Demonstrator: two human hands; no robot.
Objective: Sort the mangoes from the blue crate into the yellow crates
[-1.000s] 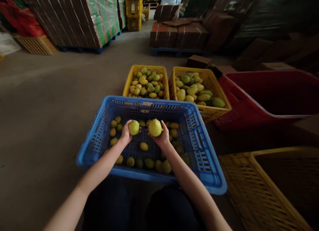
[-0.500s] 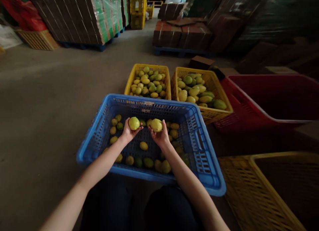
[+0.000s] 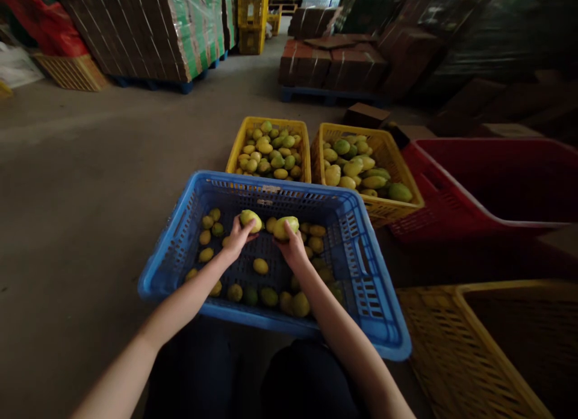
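My left hand (image 3: 239, 235) is closed round a yellow-green lemon (image 3: 250, 220), its thumb across the near side. A second, slightly larger lemon (image 3: 285, 227) sits in my right hand (image 3: 291, 244), the thumb resting on top of it. Both hands hover over a blue plastic crate (image 3: 153, 265) in front of my knees. On the crate's floor, several yellow and green lemons lie mostly along its sides, and one lemon (image 3: 261, 266) rests alone near the middle. My forearms hide parts of the crate and some fruit.
Beyond the blue crate stand two yellow crates, one with smaller lemons (image 3: 271, 157) and one with larger fruit (image 3: 356, 166). At right are a red bin (image 3: 451, 184) and another yellow crate (image 3: 433, 341). Stacked cartons (image 3: 332, 64) on a blue pallet stand further back.
Both lemons have turned in my hands, and my thumbs now lie across them. My left hand has shifted slightly right. The fruit in the crate stays put.
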